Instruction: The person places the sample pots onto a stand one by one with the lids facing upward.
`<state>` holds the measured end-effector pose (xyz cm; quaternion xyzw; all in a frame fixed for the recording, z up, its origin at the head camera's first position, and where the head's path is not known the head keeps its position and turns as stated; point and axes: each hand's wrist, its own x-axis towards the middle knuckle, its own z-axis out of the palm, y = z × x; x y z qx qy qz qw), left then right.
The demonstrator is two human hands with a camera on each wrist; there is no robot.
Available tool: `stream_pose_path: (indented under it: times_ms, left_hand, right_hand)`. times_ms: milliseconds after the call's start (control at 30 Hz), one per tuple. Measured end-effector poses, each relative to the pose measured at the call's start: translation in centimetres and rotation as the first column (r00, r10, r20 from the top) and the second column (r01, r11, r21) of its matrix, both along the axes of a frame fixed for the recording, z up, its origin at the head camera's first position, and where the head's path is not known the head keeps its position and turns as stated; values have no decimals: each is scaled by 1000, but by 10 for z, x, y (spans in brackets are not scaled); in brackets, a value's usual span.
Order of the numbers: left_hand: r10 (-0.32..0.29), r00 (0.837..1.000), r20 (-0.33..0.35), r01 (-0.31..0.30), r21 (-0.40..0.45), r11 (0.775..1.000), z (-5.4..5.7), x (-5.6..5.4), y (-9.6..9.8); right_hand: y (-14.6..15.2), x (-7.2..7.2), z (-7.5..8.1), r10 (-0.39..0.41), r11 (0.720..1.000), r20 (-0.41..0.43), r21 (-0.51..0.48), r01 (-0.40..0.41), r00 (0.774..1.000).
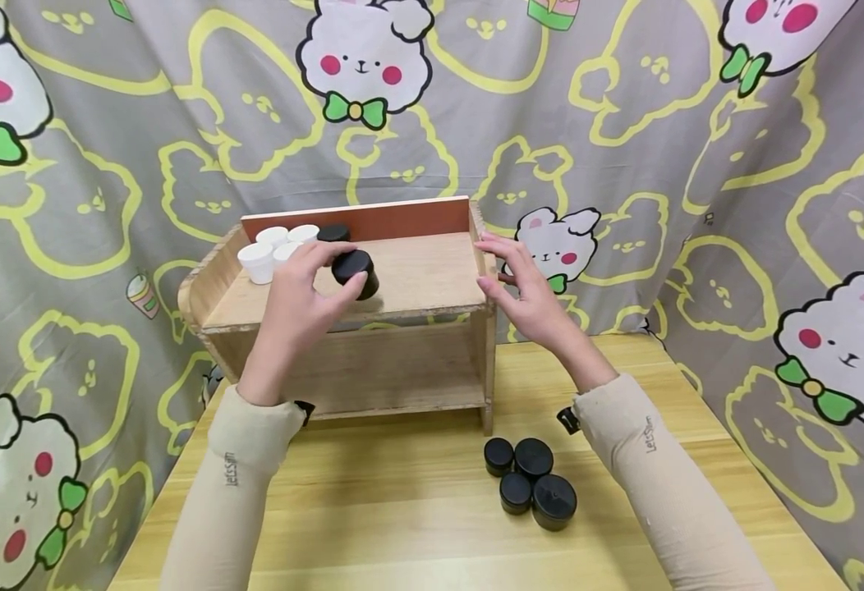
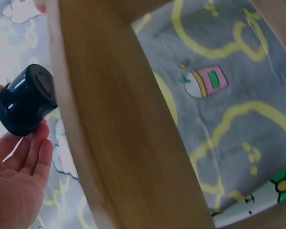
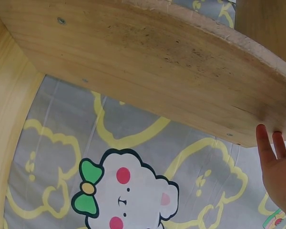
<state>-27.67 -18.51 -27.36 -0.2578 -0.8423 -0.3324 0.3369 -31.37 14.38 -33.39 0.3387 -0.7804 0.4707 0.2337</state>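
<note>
My left hand [image 1: 302, 283] pinches a black lidded jar [image 1: 355, 275] between thumb and fingers, above the top board of a small wooden shelf [image 1: 432, 271]. Seen from the left wrist, the jar [image 2: 26, 100] is tilted, its body tapering away from the wider lid. Behind that hand, several white cups [image 1: 256, 263] and another black jar [image 1: 333, 233] stand on the top board, partly hidden. My right hand [image 1: 528, 300] touches the shelf's right side panel [image 1: 480, 246]. In the right wrist view its extended fingers [image 3: 264, 143] meet the panel's outer face.
Several black jars [image 1: 533, 458] of two sizes stand grouped on the wooden table [image 1: 388, 525], right of the shelf's front. The shelf has a lower board [image 1: 388, 373] and a reddish back strip [image 1: 410, 220]. A patterned curtain [image 1: 432, 156] hangs close behind.
</note>
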Motion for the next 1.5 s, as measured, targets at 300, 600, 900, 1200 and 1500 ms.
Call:
stream_pose_path:
  times_ms: [300, 600, 900, 1200, 1500]
  left_hand:
    - [91, 996, -8, -91, -42, 995, 7, -20, -17]
    - [130, 992, -1, -130, -68, 989, 6, -33, -26]
    - [165, 986, -9, -165, -92, 982, 1, -45, -35]
    - [173, 985, -19, -174, -130, 976, 0, -52, -41]
    - [188, 981, -44, -193, -175, 966, -2, -56, -41]
  right_hand:
    - [-4, 1, 0, -3, 1000, -2, -15, 3, 1000]
    - [-3, 2, 1, -10, 1000, -3, -8, 10, 1000]
    - [0, 0, 0, 13, 1000, -5, -5, -13, 1000]
    - [-2, -1, 0, 13, 1000, -5, -8, -13, 1000]
    - [0, -2, -2, 4, 1000, -4, -5, -4, 1000]
